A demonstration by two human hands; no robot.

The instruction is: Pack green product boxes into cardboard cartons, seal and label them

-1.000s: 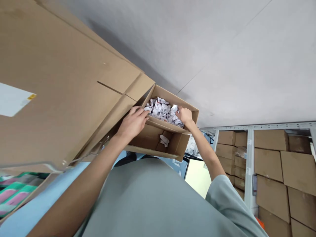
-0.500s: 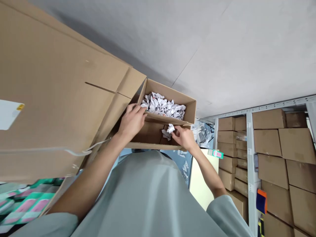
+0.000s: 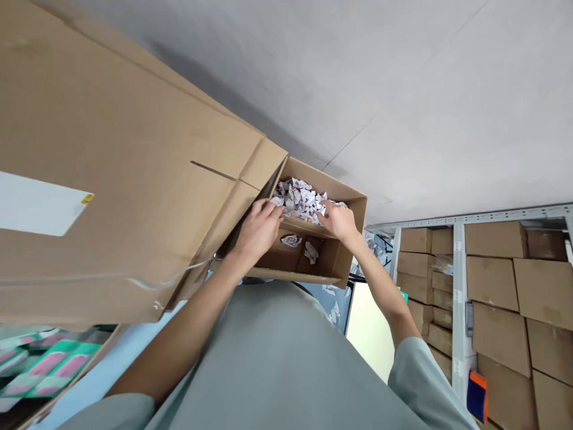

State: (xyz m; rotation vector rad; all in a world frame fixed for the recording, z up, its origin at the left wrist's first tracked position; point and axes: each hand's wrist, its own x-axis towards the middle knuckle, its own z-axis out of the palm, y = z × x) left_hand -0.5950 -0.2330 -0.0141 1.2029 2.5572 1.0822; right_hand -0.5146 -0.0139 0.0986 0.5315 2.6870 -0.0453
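A cardboard box [image 3: 329, 179] filled with crumpled white paper [image 3: 301, 199] stands against a second open cardboard box [image 3: 277, 258] nearer my body. My left hand [image 3: 261, 230] is at the left end of the wall between them, fingers curled over the box edge, fingertips beside the paper. Over the far box, my right hand [image 3: 339, 221] has its fingers bent down into the paper; the fingertips are partly hidden. In the near box lie a crumpled paper piece [image 3: 310, 253] and a round patterned paper piece [image 3: 291, 240].
A large cardboard sheet or carton [image 3: 147, 149] rises close on the left, with a white label [image 3: 40, 203]. Green and pink packages [image 3: 58, 364] lie at lower left. On the right, a metal rack [image 3: 459, 286] holds stacked cartons [image 3: 495, 286]. A pale board [image 3: 369, 328] lies beside my right arm.
My right hand has let a crumpled paper piece go into the near box and moved up into the far box's paper. My left hand stays at the box edge. The view has shifted.
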